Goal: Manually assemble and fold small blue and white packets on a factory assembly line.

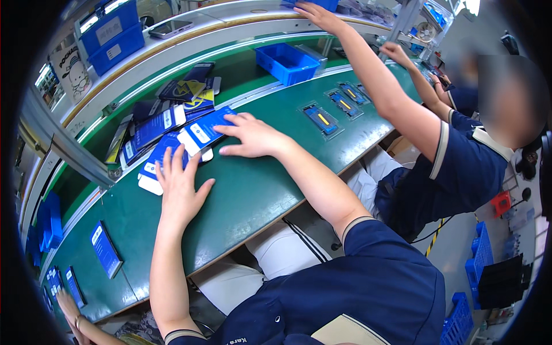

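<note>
My left hand (181, 187) lies with its fingers spread, the tips at a flat blue-and-white carton (165, 148) on the green bench. My right hand (251, 136) is stretched out, its fingers resting at the edge of another blue-and-white carton (201, 131) that has a white end flap. Both cartons are at the near side of a loose pile; the pile also has a blue carton (154, 127) and a dark, yellow-marked carton (183, 91). Neither hand is closed round anything, though the right fingertips partly cover their carton.
A blue bin (287, 63) stands behind the green bench (259, 190). Several clear trays with blue-and-yellow parts (322, 119) lie to the right, near a co-worker's arm (379, 75). At left sit a blue carton (106, 250) and another person's hand (68, 305). A metal post (63, 138) rises beside the pile.
</note>
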Available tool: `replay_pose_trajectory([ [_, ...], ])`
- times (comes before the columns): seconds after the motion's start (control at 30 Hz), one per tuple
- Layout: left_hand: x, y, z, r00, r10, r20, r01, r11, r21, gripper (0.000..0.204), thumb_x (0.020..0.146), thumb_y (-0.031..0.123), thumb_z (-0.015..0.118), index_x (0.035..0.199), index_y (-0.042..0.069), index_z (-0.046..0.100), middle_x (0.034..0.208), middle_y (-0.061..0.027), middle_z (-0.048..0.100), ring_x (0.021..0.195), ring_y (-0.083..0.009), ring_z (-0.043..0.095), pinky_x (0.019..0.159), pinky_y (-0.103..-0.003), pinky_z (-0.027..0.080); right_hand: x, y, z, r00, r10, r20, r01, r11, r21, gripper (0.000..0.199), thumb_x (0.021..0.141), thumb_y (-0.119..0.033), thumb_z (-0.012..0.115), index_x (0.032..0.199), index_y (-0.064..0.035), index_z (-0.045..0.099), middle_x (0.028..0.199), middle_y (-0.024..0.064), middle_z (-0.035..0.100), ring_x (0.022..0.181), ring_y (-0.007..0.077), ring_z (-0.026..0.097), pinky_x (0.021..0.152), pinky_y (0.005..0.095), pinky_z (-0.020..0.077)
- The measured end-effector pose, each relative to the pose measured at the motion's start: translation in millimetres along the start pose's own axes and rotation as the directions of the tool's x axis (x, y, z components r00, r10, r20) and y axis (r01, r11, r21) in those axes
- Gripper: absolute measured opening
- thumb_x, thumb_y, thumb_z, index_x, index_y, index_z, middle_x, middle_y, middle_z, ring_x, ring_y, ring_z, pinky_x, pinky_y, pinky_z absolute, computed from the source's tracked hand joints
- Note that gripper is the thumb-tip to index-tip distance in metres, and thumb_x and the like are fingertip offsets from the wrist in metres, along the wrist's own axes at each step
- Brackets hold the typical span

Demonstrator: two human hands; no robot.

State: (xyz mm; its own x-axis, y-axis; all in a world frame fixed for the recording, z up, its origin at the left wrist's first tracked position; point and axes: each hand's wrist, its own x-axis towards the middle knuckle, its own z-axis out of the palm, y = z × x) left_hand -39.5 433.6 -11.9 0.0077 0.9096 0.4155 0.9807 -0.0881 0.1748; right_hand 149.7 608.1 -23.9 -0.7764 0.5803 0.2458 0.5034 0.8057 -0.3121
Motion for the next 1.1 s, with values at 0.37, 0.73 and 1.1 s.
replay_pose_trajectory([
  [0.37,2.8,-4.7,5.7,0.994,0.087,0.072,-0.079,0.992,-0.100,0.053,0.085,0.033,0.074,0.130,0.010,0.060,0.147,-0.0209,0.042,0.141,-0.0419,0.035,0.118,-0.058,0.022,8.2,10.0,-2.3,0.989,0.140,-0.040,-0.142,0.989,-0.051,0.083,0.080,-0.049,0.077,0.152,-0.0252,0.043,0.159,0.0181,0.033,0.135,0.0432,0.041,0.114,0.0503,0.0359],
  [0.73,0.6,-4.9,-0.7,0.989,0.087,0.121,-0.062,0.979,-0.193,0.051,0.086,0.033,0.073,0.131,0.010,0.061,0.148,-0.0202,0.042,0.141,-0.0376,0.037,0.118,-0.060,0.021,1.1,-5.2,-26.5,0.965,0.261,0.016,-0.260,0.963,-0.069,0.084,0.080,-0.061,0.073,0.144,-0.0110,0.052,0.133,0.0163,0.055,0.129,0.0327,0.049,0.108,0.0454,0.0430],
  [1.1,-3.8,22.3,-19.9,0.923,0.117,-0.366,-0.202,0.958,-0.203,0.032,0.078,0.009,0.075,0.109,0.006,0.069,0.113,-0.0149,0.061,0.110,-0.0363,0.057,0.097,-0.049,0.044,18.4,12.0,3.9,0.936,0.027,-0.351,-0.042,0.999,-0.035,0.071,0.093,-0.051,0.062,0.146,-0.0065,0.047,0.153,0.0257,0.038,0.142,0.0480,0.033,0.117,0.0532,0.0291],
])
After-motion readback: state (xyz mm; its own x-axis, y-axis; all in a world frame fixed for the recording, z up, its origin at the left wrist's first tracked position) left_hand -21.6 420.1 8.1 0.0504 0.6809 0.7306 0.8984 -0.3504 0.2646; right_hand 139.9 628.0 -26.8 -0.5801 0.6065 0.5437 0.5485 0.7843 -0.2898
